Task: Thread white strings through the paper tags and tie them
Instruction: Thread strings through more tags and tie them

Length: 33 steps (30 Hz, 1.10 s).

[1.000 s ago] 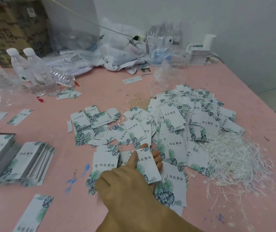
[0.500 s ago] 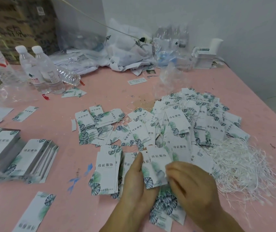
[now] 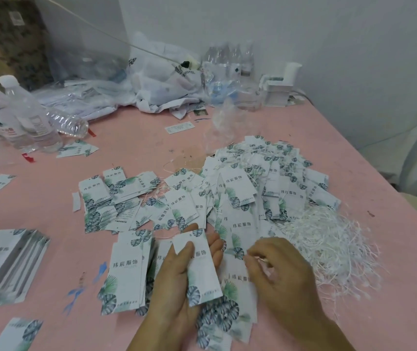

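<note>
Lying in left hand (image 3: 177, 282): paper tag (image 3: 200, 272), thumb pinning it.

Paper tag (image 3: 200, 268) in left hand (image 3: 177, 282): white card, dark lettering, green-blue leaf print at both ends, tilted, thumb pinning upper corner, fingers behind. Right hand (image 3: 282, 277) just beside it, fingertips pinched together; whether string sits between them, cannot tell. Loose tags (image 3: 260, 188) heaped across pink table centre, many overlapping, thin strings trailing among them. Tangle of white strings (image 3: 329, 247) at heap's right edge. Neat tag stack (image 3: 7, 262) lies far left.
</note>
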{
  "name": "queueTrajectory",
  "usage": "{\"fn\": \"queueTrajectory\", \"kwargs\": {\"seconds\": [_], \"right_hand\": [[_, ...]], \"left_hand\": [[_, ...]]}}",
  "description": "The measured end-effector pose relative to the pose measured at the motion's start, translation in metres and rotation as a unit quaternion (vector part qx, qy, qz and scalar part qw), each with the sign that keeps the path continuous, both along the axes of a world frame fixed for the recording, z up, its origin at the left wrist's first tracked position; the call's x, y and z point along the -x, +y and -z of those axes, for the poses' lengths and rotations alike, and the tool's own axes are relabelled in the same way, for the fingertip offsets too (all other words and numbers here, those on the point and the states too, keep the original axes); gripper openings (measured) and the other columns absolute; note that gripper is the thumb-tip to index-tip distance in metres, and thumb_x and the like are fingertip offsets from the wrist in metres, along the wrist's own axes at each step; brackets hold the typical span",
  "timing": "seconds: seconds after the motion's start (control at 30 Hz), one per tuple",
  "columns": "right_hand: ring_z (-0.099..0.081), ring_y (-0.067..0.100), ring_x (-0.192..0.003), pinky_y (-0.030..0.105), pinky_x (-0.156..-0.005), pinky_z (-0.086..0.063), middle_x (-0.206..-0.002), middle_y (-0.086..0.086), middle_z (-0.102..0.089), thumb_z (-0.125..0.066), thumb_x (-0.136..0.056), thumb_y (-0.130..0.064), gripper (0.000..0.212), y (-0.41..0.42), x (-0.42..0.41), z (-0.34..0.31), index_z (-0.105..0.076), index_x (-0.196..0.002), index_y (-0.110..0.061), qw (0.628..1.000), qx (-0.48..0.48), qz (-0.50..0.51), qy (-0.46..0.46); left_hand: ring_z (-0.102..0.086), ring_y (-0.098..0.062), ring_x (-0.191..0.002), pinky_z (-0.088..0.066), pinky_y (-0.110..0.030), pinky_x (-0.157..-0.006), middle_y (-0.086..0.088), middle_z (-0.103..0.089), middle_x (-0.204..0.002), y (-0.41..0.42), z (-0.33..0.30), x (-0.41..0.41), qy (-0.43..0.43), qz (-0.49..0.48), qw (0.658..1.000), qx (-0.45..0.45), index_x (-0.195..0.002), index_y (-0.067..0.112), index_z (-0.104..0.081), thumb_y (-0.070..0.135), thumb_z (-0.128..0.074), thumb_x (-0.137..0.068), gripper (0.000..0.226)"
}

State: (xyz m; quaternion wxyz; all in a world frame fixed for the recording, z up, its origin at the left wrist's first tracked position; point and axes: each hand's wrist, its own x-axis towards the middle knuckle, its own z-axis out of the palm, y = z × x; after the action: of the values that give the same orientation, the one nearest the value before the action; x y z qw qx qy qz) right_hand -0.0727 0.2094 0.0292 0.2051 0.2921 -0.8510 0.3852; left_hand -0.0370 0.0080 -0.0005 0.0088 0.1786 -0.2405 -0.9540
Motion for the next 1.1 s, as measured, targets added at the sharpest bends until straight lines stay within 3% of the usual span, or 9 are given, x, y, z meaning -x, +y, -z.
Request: {"fn": "queueTrajectory", "kwargs": {"seconds": [0.13, 0.23, 0.33, 0.5, 0.73, 0.8, 0.9, 1.0, 1.1], "right_hand": [[-0.06, 0.002, -0.064, 0.03, -0.056, -0.054, -0.081, -0.02, -0.065, -0.067, -0.085, -0.027, 0.017, 0.05, 0.029, -0.004, -0.062, -0.089, -0.043, 0.956, 0.043, 0.206, -0.203], [-0.058, 0.003, -0.055, 0.032, -0.058, -0.051, -0.069, -0.014, -0.067, -0.073, -0.081, -0.016, 0.027, 0.073, 0.039, -0.01, -0.067, -0.079, -0.042, 0.939, -0.037, 0.182, -0.289], [-0.059, 0.008, -0.055, 0.033, -0.061, -0.052, -0.066, -0.01, -0.067, -0.075, -0.077, -0.023, 0.017, 0.065, 0.033, -0.013, -0.068, -0.077, -0.039, 0.914, -0.103, 0.12, -0.374], [-0.051, -0.003, -0.055, 0.018, -0.058, -0.042, -0.061, -0.021, -0.058, -0.066, -0.078, -0.037, 0.006, 0.041, 0.027, -0.003, -0.061, -0.075, -0.036, 0.9, -0.258, 0.087, -0.34], [-0.051, -0.001, -0.056, 0.016, -0.054, -0.04, -0.062, -0.011, -0.058, -0.057, -0.085, -0.03, 0.013, 0.035, 0.023, -0.002, -0.056, -0.072, -0.033, 0.899, -0.265, 0.101, -0.333], [-0.053, -0.001, -0.056, 0.016, -0.052, -0.039, -0.062, -0.011, -0.061, -0.058, -0.084, -0.026, 0.015, 0.038, 0.024, -0.002, -0.056, -0.069, -0.031, 0.91, -0.217, 0.107, -0.337], [-0.055, 0.004, -0.048, 0.021, -0.049, -0.044, -0.06, -0.003, -0.067, -0.062, -0.083, -0.01, 0.019, 0.045, 0.028, -0.009, -0.062, -0.069, -0.022, 0.915, -0.042, 0.12, -0.383], [-0.056, 0.013, -0.044, 0.024, -0.043, -0.047, -0.055, 0.009, -0.065, -0.065, -0.084, 0.004, 0.02, 0.046, 0.033, -0.018, -0.07, -0.076, -0.013, 0.888, 0.175, 0.129, -0.406], [-0.058, 0.013, -0.052, 0.019, -0.047, -0.05, -0.065, 0.008, -0.068, -0.064, -0.086, 0.001, 0.02, 0.031, 0.031, -0.026, -0.075, -0.083, -0.016, 0.861, 0.335, 0.11, -0.367]], "left_hand": [[-0.072, -0.036, -0.098, -0.06, -0.043, -0.08, -0.028, -0.069, -0.114, 0.036, -0.02, 0.02, -0.037, 0.013, 0.999, 0.004, -0.121, 0.009, -0.061, 0.009, -0.055, -0.082, 0.039], [-0.07, -0.038, -0.101, -0.059, -0.044, -0.082, -0.028, -0.068, -0.115, 0.031, -0.017, 0.019, -0.028, 0.002, 1.0, 0.009, -0.124, 0.01, -0.059, 0.008, -0.055, -0.084, 0.04], [-0.07, -0.039, -0.101, -0.06, -0.044, -0.08, -0.028, -0.068, -0.115, 0.037, -0.018, 0.018, -0.024, 0.008, 1.0, -0.001, -0.126, 0.011, -0.057, 0.008, -0.054, -0.085, 0.041], [-0.071, -0.035, -0.102, -0.058, -0.044, -0.083, -0.027, -0.069, -0.114, 0.035, -0.019, 0.018, -0.034, -0.009, 0.999, 0.025, -0.127, 0.017, -0.058, 0.009, -0.05, -0.091, 0.038], [-0.073, -0.03, -0.08, -0.061, -0.038, -0.069, -0.027, -0.071, -0.105, 0.035, -0.021, 0.016, -0.016, -0.004, 1.0, 0.005, -0.114, 0.019, -0.069, 0.011, -0.051, -0.089, 0.032], [-0.073, -0.03, -0.076, -0.062, -0.037, -0.065, -0.026, -0.072, -0.101, 0.034, -0.018, 0.017, -0.015, 0.01, 1.0, 0.003, -0.111, 0.015, -0.07, 0.012, -0.049, -0.093, 0.028], [-0.066, -0.03, -0.069, -0.059, -0.035, -0.06, -0.024, -0.069, -0.092, 0.035, -0.021, 0.016, -0.015, 0.044, 0.999, -0.021, -0.098, 0.01, -0.074, 0.014, -0.057, -0.084, 0.023], [-0.055, -0.026, -0.067, -0.053, -0.032, -0.058, -0.019, -0.063, -0.084, 0.035, -0.023, 0.013, -0.006, 0.089, 0.994, -0.056, -0.087, 0.013, -0.075, 0.013, -0.064, -0.077, 0.015], [-0.052, -0.025, -0.064, -0.05, -0.029, -0.052, -0.018, -0.057, -0.081, 0.035, -0.022, 0.011, 0.002, 0.113, 0.992, -0.057, -0.091, 0.016, -0.072, 0.001, -0.068, -0.069, 0.027]]}}
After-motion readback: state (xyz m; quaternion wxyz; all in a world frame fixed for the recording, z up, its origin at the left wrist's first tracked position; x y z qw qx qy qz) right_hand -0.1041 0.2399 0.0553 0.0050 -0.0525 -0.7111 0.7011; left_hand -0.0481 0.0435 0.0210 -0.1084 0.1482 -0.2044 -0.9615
